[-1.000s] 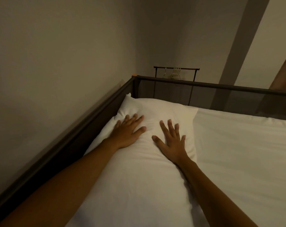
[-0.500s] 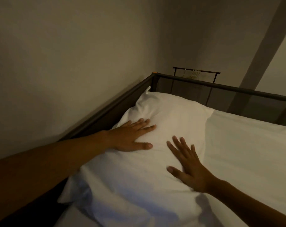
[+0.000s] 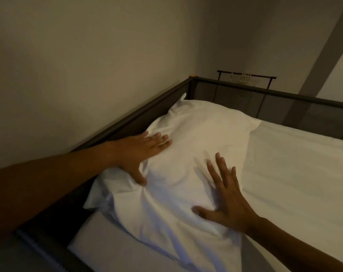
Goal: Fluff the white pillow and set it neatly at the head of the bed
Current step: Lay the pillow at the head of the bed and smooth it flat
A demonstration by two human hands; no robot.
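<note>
The white pillow [image 3: 198,134] lies along the left side of the bed, its far corner tucked into the corner of the dark frame. My left hand [image 3: 139,152] rests flat on the pillow's left edge, fingers together, thumb pressing a crease into the fabric. My right hand [image 3: 225,197] lies flat on the pillow's near right part, fingers spread, slightly blurred. Neither hand grips the pillow. The pillow's near end is wrinkled.
A dark metal bed frame rail [image 3: 127,118] runs along the wall on the left and across the far end [image 3: 284,93]. White sheet [image 3: 300,173] covers the mattress to the right. A dark clothes rack with hangers [image 3: 245,76] stands behind the far rail.
Both hands have slid back toward me along the pillow, the right one farther. The view has swung left and nearer, showing the pillow's wrinkled near end.
</note>
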